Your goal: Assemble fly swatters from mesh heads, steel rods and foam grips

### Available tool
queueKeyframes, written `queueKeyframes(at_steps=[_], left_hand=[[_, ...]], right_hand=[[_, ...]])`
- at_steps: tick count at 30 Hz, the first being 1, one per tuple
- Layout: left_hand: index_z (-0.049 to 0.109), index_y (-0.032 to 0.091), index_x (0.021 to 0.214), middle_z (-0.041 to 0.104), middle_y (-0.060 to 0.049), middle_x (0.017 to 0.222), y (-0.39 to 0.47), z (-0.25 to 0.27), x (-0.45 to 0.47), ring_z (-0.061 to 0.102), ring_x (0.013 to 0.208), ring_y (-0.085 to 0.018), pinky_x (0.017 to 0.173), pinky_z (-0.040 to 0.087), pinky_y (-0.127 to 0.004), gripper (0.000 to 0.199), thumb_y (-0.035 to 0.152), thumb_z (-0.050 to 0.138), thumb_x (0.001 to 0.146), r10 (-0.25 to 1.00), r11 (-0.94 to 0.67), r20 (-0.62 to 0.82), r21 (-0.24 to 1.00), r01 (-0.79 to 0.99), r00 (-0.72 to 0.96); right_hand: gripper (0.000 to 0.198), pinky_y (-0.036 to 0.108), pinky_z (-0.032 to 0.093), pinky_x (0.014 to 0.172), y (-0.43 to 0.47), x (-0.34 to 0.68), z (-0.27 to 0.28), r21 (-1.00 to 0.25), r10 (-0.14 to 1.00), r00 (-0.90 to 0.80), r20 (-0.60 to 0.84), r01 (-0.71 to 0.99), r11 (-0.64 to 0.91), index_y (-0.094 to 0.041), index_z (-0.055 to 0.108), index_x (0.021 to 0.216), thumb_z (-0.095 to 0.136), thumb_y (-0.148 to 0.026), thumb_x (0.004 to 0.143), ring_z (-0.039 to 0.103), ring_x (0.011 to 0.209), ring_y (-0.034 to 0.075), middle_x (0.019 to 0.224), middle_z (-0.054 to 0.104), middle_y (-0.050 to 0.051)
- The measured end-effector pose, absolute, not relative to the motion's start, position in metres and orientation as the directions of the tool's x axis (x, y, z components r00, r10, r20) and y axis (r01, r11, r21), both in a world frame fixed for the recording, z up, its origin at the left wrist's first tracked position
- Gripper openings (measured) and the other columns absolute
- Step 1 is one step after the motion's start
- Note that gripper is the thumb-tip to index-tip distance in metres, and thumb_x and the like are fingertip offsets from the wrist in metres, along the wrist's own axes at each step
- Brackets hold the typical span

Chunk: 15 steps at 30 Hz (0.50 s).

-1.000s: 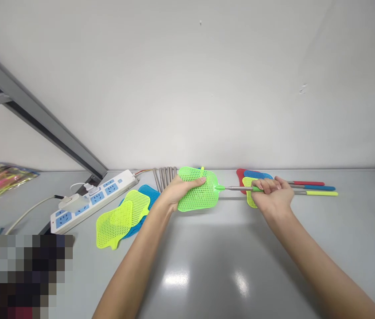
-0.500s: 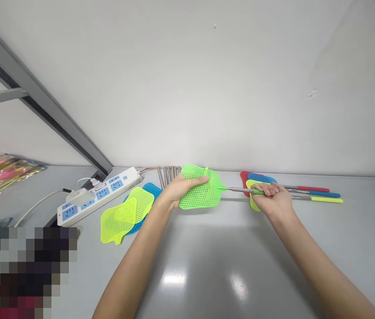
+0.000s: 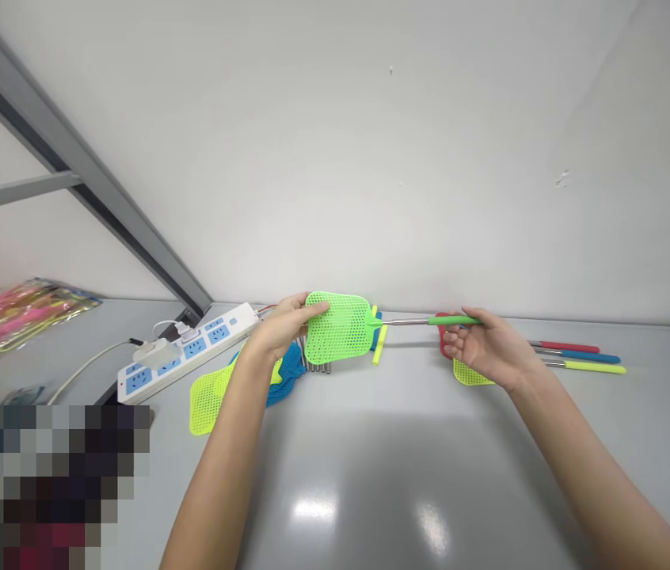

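Observation:
A bright green fly swatter (image 3: pixel 340 328) is held level above the table, its mesh head to the left. My left hand (image 3: pixel 279 328) pinches the left edge of that head, thumb on the near face. The steel rod runs right to a green grip, whose end lies at my right hand (image 3: pixel 486 344). That hand is palm up with loosely bent fingers, loosened around the grip end and not wrapped on it. Behind it lie a red swatter (image 3: pixel 572 348), a blue one (image 3: pixel 596 358) and a yellow one (image 3: pixel 593 366), partly hidden by the hand.
Yellow mesh heads (image 3: pixel 207 400) and blue ones (image 3: pixel 284 380) lie left of centre, partly behind my left arm. Steel rods (image 3: pixel 318 367) and yellow grips (image 3: pixel 380 345) are behind the green head. A power strip (image 3: pixel 192 352), a metal frame post (image 3: pixel 133 222) and pink packets (image 3: pixel 20 317) are further left.
The green swatter has shifted left with my left hand. My right hand has loosened from around the green grip, which now shows along its length. The view has shifted slightly.

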<state>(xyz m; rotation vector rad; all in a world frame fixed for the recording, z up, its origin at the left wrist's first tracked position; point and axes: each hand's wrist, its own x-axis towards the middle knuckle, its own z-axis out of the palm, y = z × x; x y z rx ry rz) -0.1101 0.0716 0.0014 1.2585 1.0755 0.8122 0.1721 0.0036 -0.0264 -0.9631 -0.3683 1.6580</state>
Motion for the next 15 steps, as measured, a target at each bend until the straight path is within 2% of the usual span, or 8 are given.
queueKeyframes(at_steps=[4, 9, 15], left_hand=[[0.059, 0.013, 0.082, 0.061, -0.005, 0.077, 0.0742, -0.0014, -0.1120, 0.056, 0.070, -0.015, 0.061, 0.043, -0.026, 0.029, 0.036, 0.061, 0.063, 0.966, 0.040, -0.073, 0.990, 0.134, 0.249], [0.058, 0.014, 0.078, 0.057, -0.002, 0.066, 0.0748, -0.0022, -0.1067, 0.051, 0.058, -0.012, 0.048, 0.039, -0.022, 0.027, 0.038, 0.056, 0.067, 0.984, -0.135, 0.093, 0.950, 0.283, 0.154], [0.058, 0.014, 0.078, 0.055, -0.002, 0.062, 0.0744, -0.0039, -0.1042, 0.049, 0.052, -0.011, 0.043, 0.037, -0.021, 0.026, 0.038, 0.053, 0.069, 0.972, -0.184, 0.118, 0.922, 0.340, 0.204]], right_hand=[[0.008, 0.024, 0.043, 0.046, 0.0047, 0.1762, -0.0270, -0.751, 0.927, 0.047, -0.373, -0.601, -0.272, -0.017, 0.055, 0.073, 0.053, -0.023, 0.069, 0.046, 0.052, 0.011, 0.059, 0.045, 0.000], [0.007, 0.023, 0.043, 0.047, 0.0039, 0.1761, -0.0274, -0.791, 0.925, 0.140, -0.354, -0.572, -0.216, -0.017, 0.055, 0.072, 0.055, -0.022, 0.068, 0.046, 0.051, 0.010, 0.059, 0.045, 0.000], [0.006, 0.023, 0.043, 0.047, 0.0041, 0.1767, -0.0289, -0.768, 0.918, 0.142, -0.370, -0.603, -0.216, -0.017, 0.054, 0.068, 0.055, -0.023, 0.067, 0.046, 0.052, 0.011, 0.057, 0.044, 0.000]])
